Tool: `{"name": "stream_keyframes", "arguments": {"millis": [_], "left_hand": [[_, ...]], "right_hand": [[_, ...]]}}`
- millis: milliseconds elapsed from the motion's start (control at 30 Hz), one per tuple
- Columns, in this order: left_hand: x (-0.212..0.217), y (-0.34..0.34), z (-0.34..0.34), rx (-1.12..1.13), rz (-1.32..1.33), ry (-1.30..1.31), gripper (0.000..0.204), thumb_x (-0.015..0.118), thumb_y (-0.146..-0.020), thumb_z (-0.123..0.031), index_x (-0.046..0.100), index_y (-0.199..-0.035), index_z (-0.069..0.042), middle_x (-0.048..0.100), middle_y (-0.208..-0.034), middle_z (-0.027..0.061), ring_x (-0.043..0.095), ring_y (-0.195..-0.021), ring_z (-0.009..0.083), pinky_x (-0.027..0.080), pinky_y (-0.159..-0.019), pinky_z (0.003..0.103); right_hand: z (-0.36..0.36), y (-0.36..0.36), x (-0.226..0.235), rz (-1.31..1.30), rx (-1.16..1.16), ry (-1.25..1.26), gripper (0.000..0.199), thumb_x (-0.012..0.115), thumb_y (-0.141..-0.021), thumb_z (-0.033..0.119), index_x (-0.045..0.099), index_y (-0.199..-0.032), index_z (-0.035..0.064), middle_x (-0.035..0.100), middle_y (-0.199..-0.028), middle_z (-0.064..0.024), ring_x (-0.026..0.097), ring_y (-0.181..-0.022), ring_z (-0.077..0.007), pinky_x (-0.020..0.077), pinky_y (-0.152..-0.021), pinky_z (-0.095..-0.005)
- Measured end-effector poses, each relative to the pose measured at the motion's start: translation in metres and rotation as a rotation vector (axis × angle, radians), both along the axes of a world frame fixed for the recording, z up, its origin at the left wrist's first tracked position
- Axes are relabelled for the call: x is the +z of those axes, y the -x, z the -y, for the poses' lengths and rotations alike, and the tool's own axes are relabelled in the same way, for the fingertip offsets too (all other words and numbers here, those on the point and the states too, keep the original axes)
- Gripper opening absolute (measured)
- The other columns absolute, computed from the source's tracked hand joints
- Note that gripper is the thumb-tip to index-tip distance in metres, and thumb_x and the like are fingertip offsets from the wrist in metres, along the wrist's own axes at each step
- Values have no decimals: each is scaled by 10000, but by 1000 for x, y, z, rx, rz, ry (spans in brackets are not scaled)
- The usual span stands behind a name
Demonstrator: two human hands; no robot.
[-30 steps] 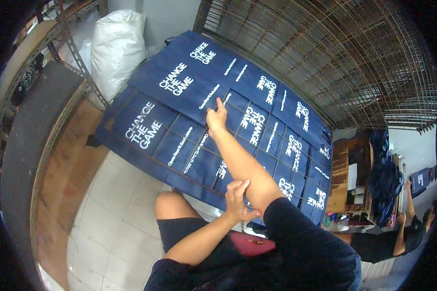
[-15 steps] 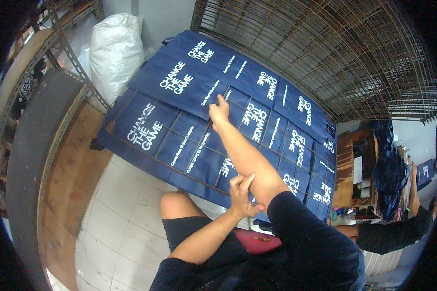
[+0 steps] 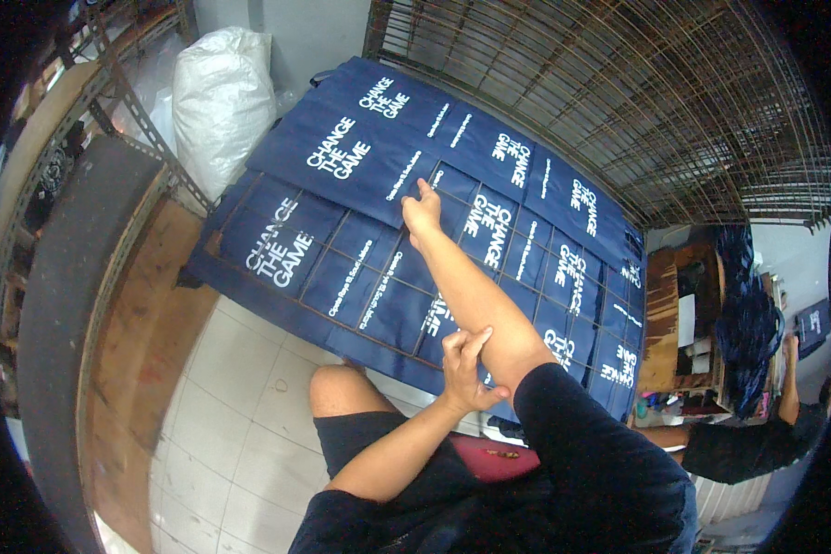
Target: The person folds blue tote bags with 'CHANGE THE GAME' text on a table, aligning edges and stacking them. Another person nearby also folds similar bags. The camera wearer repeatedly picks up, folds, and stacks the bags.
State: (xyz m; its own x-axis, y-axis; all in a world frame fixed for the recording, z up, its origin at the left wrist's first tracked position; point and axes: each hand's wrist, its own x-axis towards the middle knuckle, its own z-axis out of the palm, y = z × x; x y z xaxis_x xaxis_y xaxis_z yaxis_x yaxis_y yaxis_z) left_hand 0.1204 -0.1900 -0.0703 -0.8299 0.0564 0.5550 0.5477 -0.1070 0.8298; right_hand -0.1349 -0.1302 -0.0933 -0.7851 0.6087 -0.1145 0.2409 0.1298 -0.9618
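My right arm reaches across navy fabric panels [image 3: 342,198] with white lettering, laid over a wire rack [image 3: 346,328]. My right hand [image 3: 422,214] hovers over or rests by the edge of an upper panel; contact is unclear. Its forefinger and thumb stand apart, the other fingers are partly hidden, and no object shows in it. My left hand [image 3: 469,371] is at my right forearm near the elbow, its bent fingertips touching the skin. Its thumb is spread from the fingers, and it holds no object.
A stuffed white sack [image 3: 223,106] stands beyond the panels' far left corner. Shelving with a dark padded roll-like edge [image 3: 83,305] runs along the left. Wire grids [image 3: 609,92] lean at the back right. Farther right, another person's arm [image 3: 789,383] is near dark hanging fabric [image 3: 746,323].
The view has shifted slightly, so the panels sit a little further right. Both hands keep nearly the same pose, the left still against the right forearm.
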Motion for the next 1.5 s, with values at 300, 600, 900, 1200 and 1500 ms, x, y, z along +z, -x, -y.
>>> {"name": "stream_keyframes", "arguments": {"millis": [300, 600, 900, 1200, 1500], "left_hand": [[0, 4, 0, 14, -49, 6, 896, 494, -683, -759, 467, -1233, -52, 380, -907, 122, 447, -790, 238, 403, -658, 356], [3, 0, 3, -147, -253, 115, 835, 689, -593, -642, 504, -1181, -78, 475, -935, 111, 530, -789, 256, 453, -629, 351], [20, -7, -3, -420, -259, 264, 689, 754, -559, -520, 596, -1059, -72, 594, -908, 108, 604, -772, 276, 489, -639, 355], [17, -57, -13, -655, -245, 455, 492, 767, -596, -433, 630, -928, -97, 586, -779, 45, 604, -658, 222, 485, -573, 315], [44, -137, -28, -977, -78, 783, 349, 776, -666, -293, 646, -915, -85, 584, -707, 28, 512, -536, 135, 437, -506, 283]], "right_hand": [[1, -3, 4, 4, 54, -32, 618, 529, -742, 20, 354, -1334, -20, 409, -1333, -222, 416, -1228, -298, 333, -1003, -311], [-6, -39, 48, -175, -55, -443, 582, 675, -755, 150, 425, -1273, 55, 390, -1296, -170, 480, -1107, -263, 406, -909, -347], [-110, -208, 98, -323, -115, 7, 500, 592, -829, 100, 407, -1293, 71, 575, -1057, -92, 586, -862, -155, 454, -727, -267], [-246, -429, 135, -350, -606, -90, 452, 606, -829, 85, 456, -1255, 84, 604, -885, -48, 576, -717, -107, 448, -612, -239], [-403, -627, 245, -862, -1035, -139, 374, 614, -828, 208, 493, -1138, 38, 570, -809, -38, 552, -604, -110, 438, -501, -205]]}}
